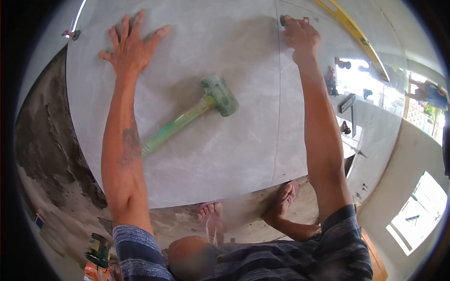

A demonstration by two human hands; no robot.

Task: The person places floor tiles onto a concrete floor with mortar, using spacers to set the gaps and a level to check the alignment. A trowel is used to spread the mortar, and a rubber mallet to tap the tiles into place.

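A large grey tile [225,154] lies in front of me. My left hand [130,49] presses flat on its upper left part, fingers spread and holding nothing. Over the seam on the right, my right hand [302,37] is closed around a small dark and reddish tile leveling clip [283,20], which the fingers partly hide. Between my arms rests a rubber mallet [220,96], its green handle [176,124] running down towards my left forearm. Neither hand touches it.
A yellow spirit level [358,35] lies at the upper right. Several leveling clips [344,64] and a metal square [348,104] sit on tiles there. Another clip [72,34] is at the left tile corner. Wet mortar [51,131] borders the left edge. A dark jar [98,250] stands lower left.
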